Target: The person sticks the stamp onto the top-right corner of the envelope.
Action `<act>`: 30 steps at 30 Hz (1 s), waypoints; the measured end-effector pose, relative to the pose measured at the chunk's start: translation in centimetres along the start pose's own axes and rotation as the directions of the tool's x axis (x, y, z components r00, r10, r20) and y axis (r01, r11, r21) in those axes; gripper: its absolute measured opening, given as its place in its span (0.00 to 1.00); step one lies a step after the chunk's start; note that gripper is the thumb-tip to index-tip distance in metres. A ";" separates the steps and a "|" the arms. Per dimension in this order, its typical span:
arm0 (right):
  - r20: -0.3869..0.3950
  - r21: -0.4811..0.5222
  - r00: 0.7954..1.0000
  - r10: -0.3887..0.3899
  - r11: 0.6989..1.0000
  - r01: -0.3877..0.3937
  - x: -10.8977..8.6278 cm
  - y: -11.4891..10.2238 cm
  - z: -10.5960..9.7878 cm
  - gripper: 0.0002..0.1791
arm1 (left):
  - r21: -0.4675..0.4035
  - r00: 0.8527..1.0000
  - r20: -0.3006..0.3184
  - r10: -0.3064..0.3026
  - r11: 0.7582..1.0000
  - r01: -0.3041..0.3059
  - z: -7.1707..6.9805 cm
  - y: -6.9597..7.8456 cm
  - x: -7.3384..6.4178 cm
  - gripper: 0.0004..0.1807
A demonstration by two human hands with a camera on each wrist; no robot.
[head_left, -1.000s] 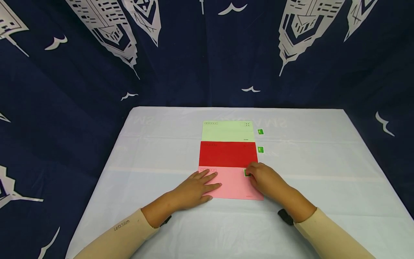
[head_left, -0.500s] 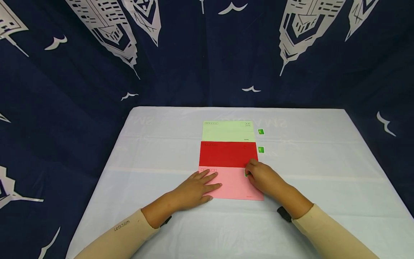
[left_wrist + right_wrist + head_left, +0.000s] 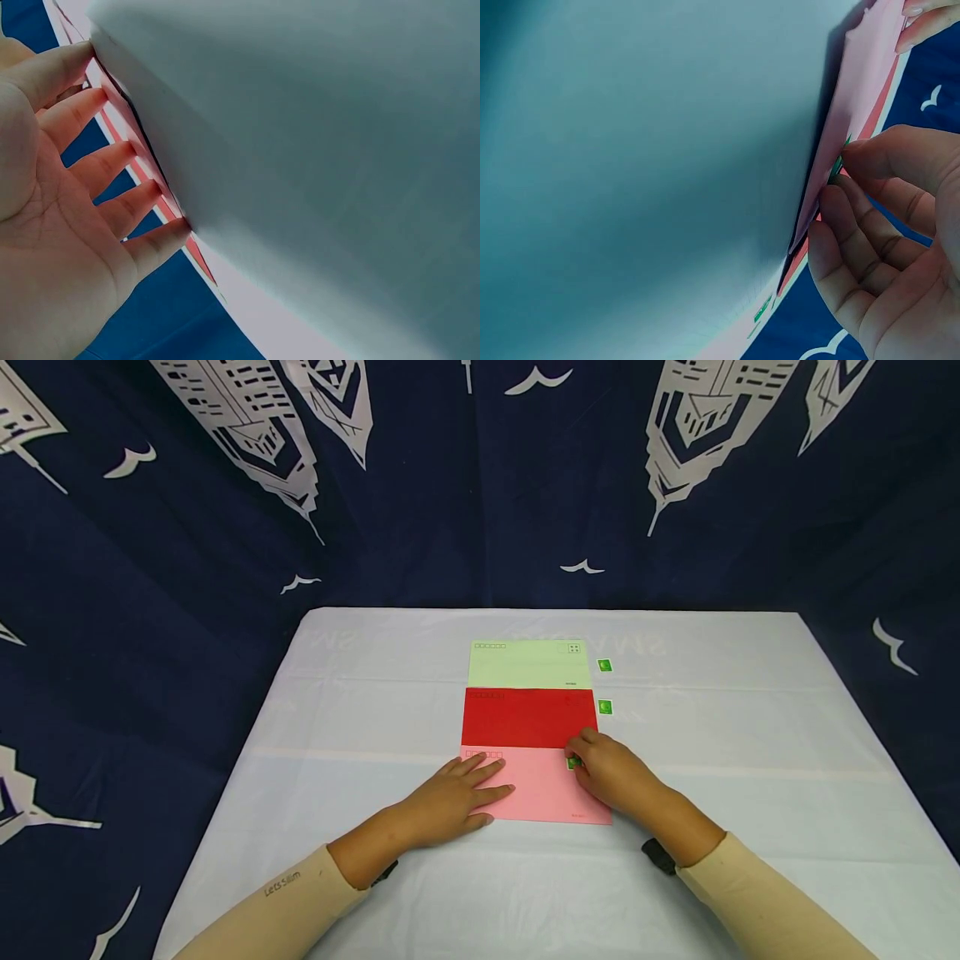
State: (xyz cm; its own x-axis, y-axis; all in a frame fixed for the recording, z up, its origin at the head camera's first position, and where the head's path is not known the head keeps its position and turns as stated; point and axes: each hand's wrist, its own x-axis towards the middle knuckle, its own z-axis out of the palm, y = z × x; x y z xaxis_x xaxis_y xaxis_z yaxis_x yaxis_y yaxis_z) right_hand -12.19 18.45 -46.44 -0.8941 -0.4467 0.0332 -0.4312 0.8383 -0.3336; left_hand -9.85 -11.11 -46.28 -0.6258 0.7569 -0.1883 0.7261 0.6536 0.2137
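At the far right corner of the pink envelope (image 3: 543, 789), a green stamp (image 3: 572, 764) is pinched by the curled grip of the right hand (image 3: 621, 778). The pink envelope's left side is covered by the left hand (image 3: 450, 802), fingers spread. Beyond it, a red envelope (image 3: 528, 717), then a light-green envelope (image 3: 527, 665), are laid; whether anything is inside cannot be told. Farther right, two loose stamps (image 3: 605, 707) are borne by the desk (image 3: 360, 710).

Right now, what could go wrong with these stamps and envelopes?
The right hand pinches and partly covers the green stamp over the pink envelope: it might land crooked. If the left hand lifts off that envelope, it could shift. The right hand might brush another stamp lying beside the red envelope.
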 end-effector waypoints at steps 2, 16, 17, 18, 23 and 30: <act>-0.002 0.000 1.000 0.000 1.000 0.000 0.0 0.0 0.0 0.10 | 0.003 1.000 0.000 0.000 1.000 0.000 0.0 0.0 0.0 0.29; 0.004 0.031 1.000 0.022 0.999 -0.022 0.0 0.3 0.0 0.11 | 0.007 1.000 0.009 -0.003 1.000 0.003 -0.1 0.0 0.1 0.29; 0.004 0.031 1.000 0.023 0.999 -0.023 0.0 0.3 0.0 0.10 | 0.008 1.000 0.008 -0.004 1.000 0.003 -0.1 0.0 0.1 0.29; 0.003 0.031 1.000 0.024 0.999 -0.024 0.0 0.3 0.0 0.10 | 0.010 1.000 0.008 -0.004 1.000 0.003 0.0 0.0 0.1 0.29; 0.005 0.025 1.000 0.026 0.999 -0.026 0.1 0.4 -0.1 0.10 | 0.003 1.000 0.006 -0.005 1.000 0.005 -0.1 0.0 0.1 0.29; 0.018 0.028 1.000 0.023 0.999 -0.023 0.2 0.4 -0.2 0.09 | -0.004 1.000 0.007 0.001 1.000 -0.001 -0.3 0.1 0.0 0.29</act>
State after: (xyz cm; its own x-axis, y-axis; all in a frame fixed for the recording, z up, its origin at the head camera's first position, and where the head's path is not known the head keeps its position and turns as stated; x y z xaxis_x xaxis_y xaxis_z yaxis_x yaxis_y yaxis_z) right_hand -12.57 18.72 -46.35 -0.9014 -0.4329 0.0086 -0.4065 0.8393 -0.3609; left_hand -9.85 -11.04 -46.00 -0.6228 0.7577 -0.1948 0.7258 0.6525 0.2176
